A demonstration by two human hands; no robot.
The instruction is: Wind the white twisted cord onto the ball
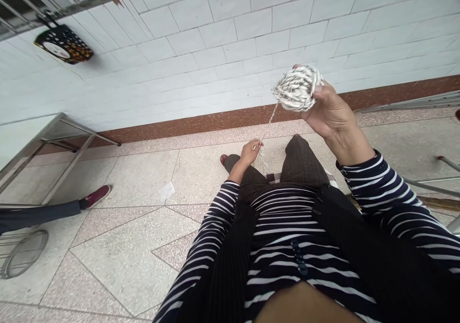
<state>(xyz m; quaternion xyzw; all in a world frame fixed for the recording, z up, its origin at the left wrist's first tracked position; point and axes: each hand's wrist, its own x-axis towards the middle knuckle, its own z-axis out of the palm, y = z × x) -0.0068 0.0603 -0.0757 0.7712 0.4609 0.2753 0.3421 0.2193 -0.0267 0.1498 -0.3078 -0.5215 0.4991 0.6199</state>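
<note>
A ball of white yarn with dark flecks is raised in front of me, and my right hand grips it from the right side, thumb on its near face. From its lower left a single strand runs down to my left hand. That hand is closed in a pinch on the strand, above my left thigh. A short loose end dangles below the left fingers. Most of the right fingers are hidden behind the ball.
A white-tiled wall rises ahead. On the left are a metal-framed table, a person's leg with a red shoe, and a round wire stand. A black patterned bag hangs from window bars. Paper lies on the floor.
</note>
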